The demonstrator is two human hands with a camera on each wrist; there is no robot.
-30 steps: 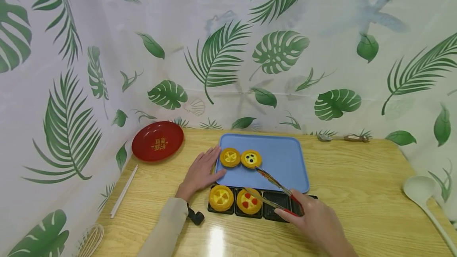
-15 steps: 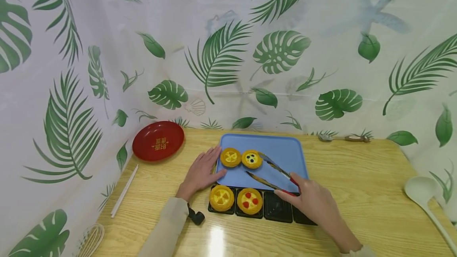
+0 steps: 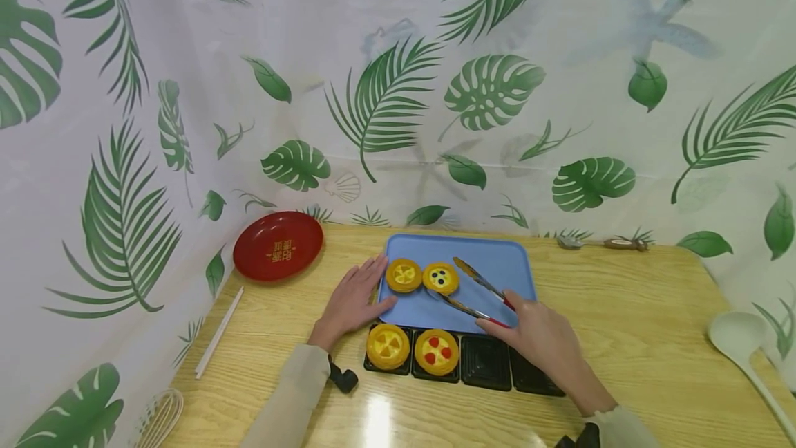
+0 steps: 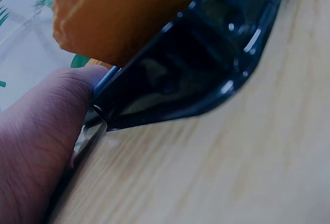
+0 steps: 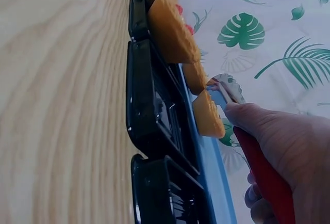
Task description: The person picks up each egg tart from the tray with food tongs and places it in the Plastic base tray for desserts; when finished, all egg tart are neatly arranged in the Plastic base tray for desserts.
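Observation:
My left hand (image 3: pixel 354 299) lies flat with straight fingers at the left edge of the blue tray (image 3: pixel 429 243). In my right hand (image 3: pixel 547 337) I hold red-handled metal tongs (image 3: pixel 477 278), their two arms spread apart. A tart with dark berries (image 3: pixel 441 278) sits on the tray between the tong tips, one at its lower edge and the other off its upper right. Nothing is pinched in them. Touching it on the left is a tart with yellow wedges (image 3: pixel 403 275). The right wrist view shows the red handle (image 5: pixel 265 175) gripped under my thumb.
Along the tray's front runs a row of black square cups (image 3: pixel 485 363). Its two left cups hold a wedge-topped tart (image 3: pixel 388 346) and a strawberry tart (image 3: pixel 437 352). Around them lie a red plate (image 3: pixel 278 246), chopsticks (image 3: pixel 219 334), a whisk (image 3: pixel 159 420) and a white ladle (image 3: pixel 740 337).
The tongs have lifted away from over the strawberry tart, swung right and opened, and now straddle the berry tart's right side. My left hand and the tarts stay where they were.

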